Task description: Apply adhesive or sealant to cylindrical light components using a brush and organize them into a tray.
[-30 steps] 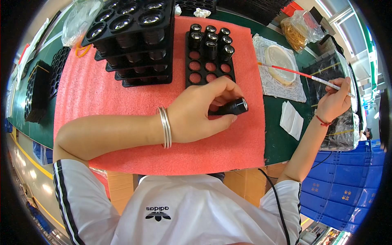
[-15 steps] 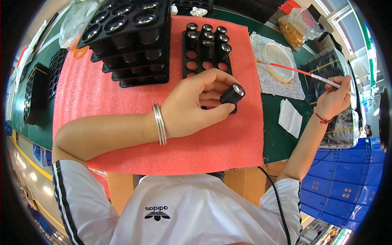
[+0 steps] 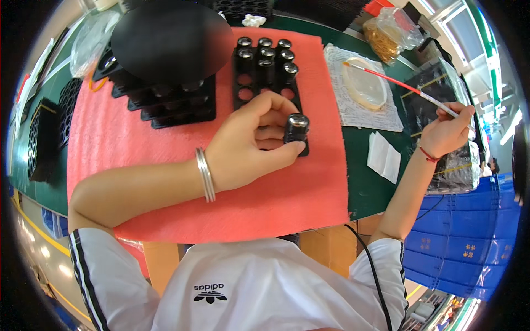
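Note:
My left hand (image 3: pixel 256 138) is closed round a short black lens barrel (image 3: pixel 297 129) with a shiny glass top. The barrel stands nearly upright between thumb and fingers, over the near end of a black tray (image 3: pixel 255 87) with round holes. Several similar barrels (image 3: pixel 266 65) stand in its far rows; my hand hides part of the near rows. At the right, my right hand (image 3: pixel 448 132) grips a thin brush (image 3: pixel 408 87) with a red and white handle. Its tip lies near the far left rim of a round, pale dish (image 3: pixel 361 99); contact I cannot tell.
A stack of black trays (image 3: pixel 185 107) stands left, its top covered by a dark blurred oval. The dish rests on a printed cloth (image 3: pixel 389 118). A folded white tissue (image 3: pixel 383 157) lies nearer. Pink foam (image 3: pixel 276 204) covers the table. A bag of yellowish bands (image 3: pixel 381 41) sits back right.
The barrel in my left hand has turned from tilted to nearly upright. My brush tip has moved farther along the dish's rim. The view has shifted slightly, and a dark oval now covers the stack.

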Motion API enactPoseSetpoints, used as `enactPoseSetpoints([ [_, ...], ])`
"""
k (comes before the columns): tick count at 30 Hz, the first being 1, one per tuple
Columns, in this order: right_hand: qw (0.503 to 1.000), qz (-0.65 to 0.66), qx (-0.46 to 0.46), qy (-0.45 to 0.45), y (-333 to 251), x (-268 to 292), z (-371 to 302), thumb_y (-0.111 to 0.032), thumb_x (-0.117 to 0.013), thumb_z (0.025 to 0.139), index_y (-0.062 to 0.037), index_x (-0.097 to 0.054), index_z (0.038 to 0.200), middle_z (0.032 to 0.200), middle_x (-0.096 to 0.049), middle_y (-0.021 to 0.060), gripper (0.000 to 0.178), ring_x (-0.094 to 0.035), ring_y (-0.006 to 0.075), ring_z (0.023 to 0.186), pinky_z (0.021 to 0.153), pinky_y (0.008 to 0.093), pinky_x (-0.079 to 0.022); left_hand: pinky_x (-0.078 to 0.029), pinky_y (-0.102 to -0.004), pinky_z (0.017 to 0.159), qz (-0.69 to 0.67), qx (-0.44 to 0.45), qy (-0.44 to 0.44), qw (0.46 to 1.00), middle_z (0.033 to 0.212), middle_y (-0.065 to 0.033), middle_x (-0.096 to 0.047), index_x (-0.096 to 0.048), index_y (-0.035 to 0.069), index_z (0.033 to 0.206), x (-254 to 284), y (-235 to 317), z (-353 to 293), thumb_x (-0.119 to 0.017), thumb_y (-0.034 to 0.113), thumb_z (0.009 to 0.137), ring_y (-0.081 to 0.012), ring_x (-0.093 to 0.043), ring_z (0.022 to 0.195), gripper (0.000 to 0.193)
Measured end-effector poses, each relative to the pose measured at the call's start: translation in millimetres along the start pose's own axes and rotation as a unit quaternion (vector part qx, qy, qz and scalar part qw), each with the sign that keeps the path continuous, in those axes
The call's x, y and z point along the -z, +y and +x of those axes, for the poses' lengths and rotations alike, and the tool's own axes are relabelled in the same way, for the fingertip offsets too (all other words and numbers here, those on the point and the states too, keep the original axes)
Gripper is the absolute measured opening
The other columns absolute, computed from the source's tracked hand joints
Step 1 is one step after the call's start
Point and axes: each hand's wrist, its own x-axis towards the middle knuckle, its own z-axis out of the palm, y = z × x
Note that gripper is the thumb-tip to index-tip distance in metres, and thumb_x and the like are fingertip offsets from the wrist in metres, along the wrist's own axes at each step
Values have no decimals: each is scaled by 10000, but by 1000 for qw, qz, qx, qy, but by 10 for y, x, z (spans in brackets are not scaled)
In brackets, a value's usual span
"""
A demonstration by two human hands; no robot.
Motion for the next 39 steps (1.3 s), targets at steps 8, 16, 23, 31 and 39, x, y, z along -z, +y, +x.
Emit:
enactPoseSetpoints([
  [8,996,-61,71,-3,-20,-34,-31,-295,-379,940,-12,-551,647,597,-540,54,442,-484,112,500,470,226,-365,-477,-241,777,15,1,18,1000,941,-51,-568,-420,46,1016,-37,-4,12,-632,14,753,-123,-586,911,339],
  [16,978,-124,161,-44,-17,41,-26,-218,-381,935,11,-547,636,616,-553,64,412,-501,106,500,485,216,-403,-475,-238,775,44,-16,16,999,943,-61,-570,-417,41,1030,-34,-14,20,-624,13,757,-123,-588,909,344],
  [23,965,-152,208,-49,4,82,-34,-213,-388,933,10,-568,617,565,-560,61,427,-495,105,455,444,217,-377,-471,-258,791,41,-8,11,999,959,-67,-575,-415,40,1040,-41,-5,27,-614,11,764,-131,-590,905,341],
  [31,963,-149,222,-23,-32,94,-35,-217,-365,937,2,-553,605,571,-555,57,440,-477,100,453,438,223,-354,-462,-267,805,35,-19,-4,999,981,-85,-592,-396,37,1067,-36,-36,34,-607,28,788,-132,-581,920,350],
  [39,950,-174,254,-51,-45,126,-35,-189,-373,924,14,-545,561,515,-533,66,451,-488,124,426,415,238,-345,-472,-288,825,11,-1,-8,1000,1002,-111,-571,-377,28,1079,-26,-1,21,-560,10,809,-161,-570,954,327],
])
